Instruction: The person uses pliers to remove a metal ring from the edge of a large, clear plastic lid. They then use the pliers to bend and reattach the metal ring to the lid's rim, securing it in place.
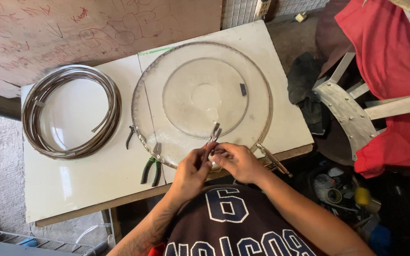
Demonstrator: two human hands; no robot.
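While both hands, left [189, 174], right [236, 161], clasp one pair of pliers [211, 142], one clear disc [202, 102], one wire coil [70, 111], one white board [86, 180]

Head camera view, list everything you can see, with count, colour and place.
Clear round disc: one, transparent, wire-rimmed, centre of white board.
White board: two panels, under everything.
Coiled strip: one coil, brown and silver, left.
Green-handled pliers: one, at the disc's near edge.
Dark pliers: one, at the disc's left edge.
Locking pliers: one, metal, at the near right rim.
Red cloth: one, right.
Riveted metal bracket: one, grey, right.
Left hand and right hand: together holding a small tool.
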